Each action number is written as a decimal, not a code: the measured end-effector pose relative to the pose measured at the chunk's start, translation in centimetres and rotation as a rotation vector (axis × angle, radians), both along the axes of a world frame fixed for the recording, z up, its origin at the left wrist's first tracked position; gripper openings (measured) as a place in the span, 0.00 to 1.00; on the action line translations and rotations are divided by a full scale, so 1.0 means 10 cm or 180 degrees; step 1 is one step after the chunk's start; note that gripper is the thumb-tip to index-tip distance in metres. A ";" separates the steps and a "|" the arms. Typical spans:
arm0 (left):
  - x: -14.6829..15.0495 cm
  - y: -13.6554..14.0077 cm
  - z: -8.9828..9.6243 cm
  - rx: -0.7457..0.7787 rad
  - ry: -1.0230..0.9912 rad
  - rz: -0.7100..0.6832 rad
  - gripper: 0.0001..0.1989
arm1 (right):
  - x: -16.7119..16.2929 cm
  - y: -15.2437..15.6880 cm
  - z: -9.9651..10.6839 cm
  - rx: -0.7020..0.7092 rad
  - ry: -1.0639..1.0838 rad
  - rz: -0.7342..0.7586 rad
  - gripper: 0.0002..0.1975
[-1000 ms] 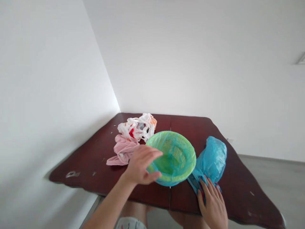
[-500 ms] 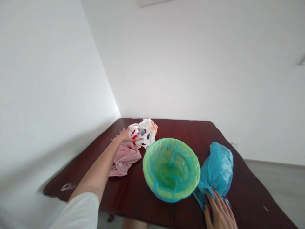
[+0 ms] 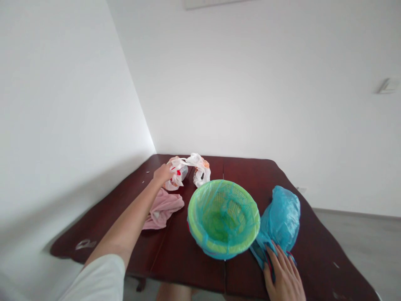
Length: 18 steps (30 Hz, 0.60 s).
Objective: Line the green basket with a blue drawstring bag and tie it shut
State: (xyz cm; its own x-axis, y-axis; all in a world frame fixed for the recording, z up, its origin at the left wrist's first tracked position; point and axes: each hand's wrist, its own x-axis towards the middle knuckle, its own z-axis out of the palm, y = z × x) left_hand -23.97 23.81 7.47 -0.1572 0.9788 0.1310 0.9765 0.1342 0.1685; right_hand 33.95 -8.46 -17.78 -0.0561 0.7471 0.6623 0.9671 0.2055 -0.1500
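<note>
My left hand (image 3: pixel 162 174) reaches to the far left of the table, its fingers closed on the edge of a white plastic bag (image 3: pixel 176 175) with red and orange print. A thin strand of white plastic joins this part to another bunched part farther right. Below my left wrist lies a crumpled pink cloth (image 3: pixel 164 205). My right hand (image 3: pixel 284 276) rests with outstretched fingers on the lower end of a blue plastic bag (image 3: pixel 284 215), which bulges upward. Between my hands stands a green basket (image 3: pixel 255 225) lined with translucent blue plastic.
The dark red wooden table (image 3: pixel 188 263) has wavy edges and stands by the white walls. A clear plastic scrap (image 3: pixel 85 244) lies near its left edge. Small white bits dot the tabletop. A switch (image 3: pixel 389 85) is on the right wall.
My left hand has closed on the white bag, and the bag has drawn apart into two bunches joined by a strand. My right hand stays on the blue bag. The view has shifted slightly.
</note>
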 end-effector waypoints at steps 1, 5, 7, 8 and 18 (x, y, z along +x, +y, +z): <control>-0.03 -0.04 0.14 0.0060 0.0030 0.0032 0.29 | 0.00 0.00 0.00 0.0014 0.0019 0.0010 0.27; -0.11 -0.31 0.68 0.0389 0.0089 0.0136 0.31 | -0.02 0.02 -0.02 0.0037 0.0113 0.0040 0.27; -0.13 -0.50 0.91 0.0547 0.0090 0.0175 0.34 | -0.02 0.01 -0.03 0.0008 0.0180 0.0058 0.27; -0.14 -0.61 1.02 0.0628 0.0078 0.0211 0.36 | -0.01 0.01 -0.03 -0.0054 0.0211 0.0098 0.28; 0.14 -1.94 1.84 0.2223 -0.1207 -0.0365 0.39 | 0.11 -0.29 1.28 0.0474 0.1366 0.0340 0.35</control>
